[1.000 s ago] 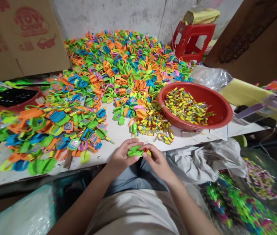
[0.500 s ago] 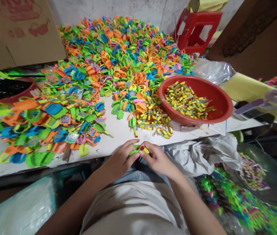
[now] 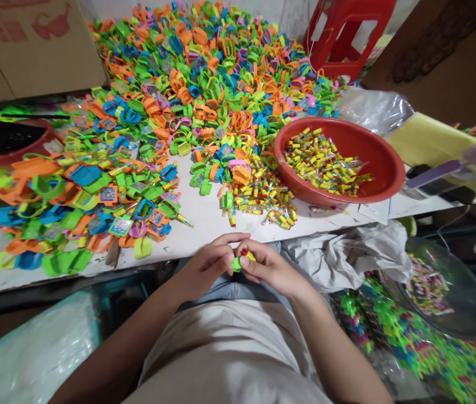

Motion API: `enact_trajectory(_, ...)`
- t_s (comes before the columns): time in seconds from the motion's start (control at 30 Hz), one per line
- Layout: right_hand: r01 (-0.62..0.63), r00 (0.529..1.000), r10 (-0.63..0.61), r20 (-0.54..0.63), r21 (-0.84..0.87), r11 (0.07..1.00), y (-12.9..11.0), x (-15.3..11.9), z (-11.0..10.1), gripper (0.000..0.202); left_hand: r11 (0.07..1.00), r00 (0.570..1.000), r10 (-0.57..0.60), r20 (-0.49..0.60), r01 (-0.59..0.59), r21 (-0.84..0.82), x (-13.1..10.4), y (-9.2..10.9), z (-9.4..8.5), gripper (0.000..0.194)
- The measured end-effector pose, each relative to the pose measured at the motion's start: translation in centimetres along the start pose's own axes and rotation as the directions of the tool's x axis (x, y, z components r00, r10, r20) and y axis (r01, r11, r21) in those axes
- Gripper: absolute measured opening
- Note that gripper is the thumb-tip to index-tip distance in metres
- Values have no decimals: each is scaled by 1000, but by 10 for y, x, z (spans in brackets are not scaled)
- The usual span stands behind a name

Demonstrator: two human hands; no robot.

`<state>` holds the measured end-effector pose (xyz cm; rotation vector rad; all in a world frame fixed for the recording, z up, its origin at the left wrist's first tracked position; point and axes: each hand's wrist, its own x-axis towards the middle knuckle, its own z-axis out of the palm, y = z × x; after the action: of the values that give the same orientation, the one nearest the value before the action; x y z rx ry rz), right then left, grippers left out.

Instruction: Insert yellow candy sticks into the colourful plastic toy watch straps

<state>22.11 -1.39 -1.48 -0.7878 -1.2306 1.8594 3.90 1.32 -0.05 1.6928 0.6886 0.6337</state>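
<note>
Just off the table's front edge, my left hand [image 3: 208, 264] pinches a green plastic toy watch [image 3: 236, 264], mostly hidden by the fingers. My right hand [image 3: 269, 266] meets it, closed on a small yellow tube with a red end [image 3: 247, 255]. The tube lies close against the green piece; whether it is inside cannot be made out. Ahead of the hands is a loose heap of yellow tubes [image 3: 259, 193]. More of them lie in a red basin [image 3: 383, 179]. To the left is a pile of toy watches [image 3: 90, 210] with tubes among them.
A large heap of colourful toy watches [image 3: 204, 73] covers the back of the white table [image 3: 179, 233]. A carton [image 3: 40, 62] stands at back left, a red stool [image 3: 343, 45] at back right. Crumpled white cloth [image 3: 347, 252] and a clear bowl [image 3: 469, 303] are at my right.
The view has tipped down slightly. My hands have drawn closer together, and the green toy watch has turned between the fingers beside the yellow tube.
</note>
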Motion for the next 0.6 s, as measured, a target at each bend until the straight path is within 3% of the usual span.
enact_trajectory(0.1, 29, 1000, -29, -10, 2, 1000, 0, -2, 1, 36, 1000, 1000, -26, 17, 26, -3, 0, 3, -1, 43)
enact_trajectory(0.33, 56, 995, -69, -74, -164, 985, 2, -5, 2, 36, 982, 998, -48, 28, 42, 184, -1, 6, 2, 42)
enact_trajectory(0.6, 47, 989, -84, -122, -275, 960, -10, -10, 11, 36, 998, 995, 6, -102, 1, 66, -6, 7, 9, 40)
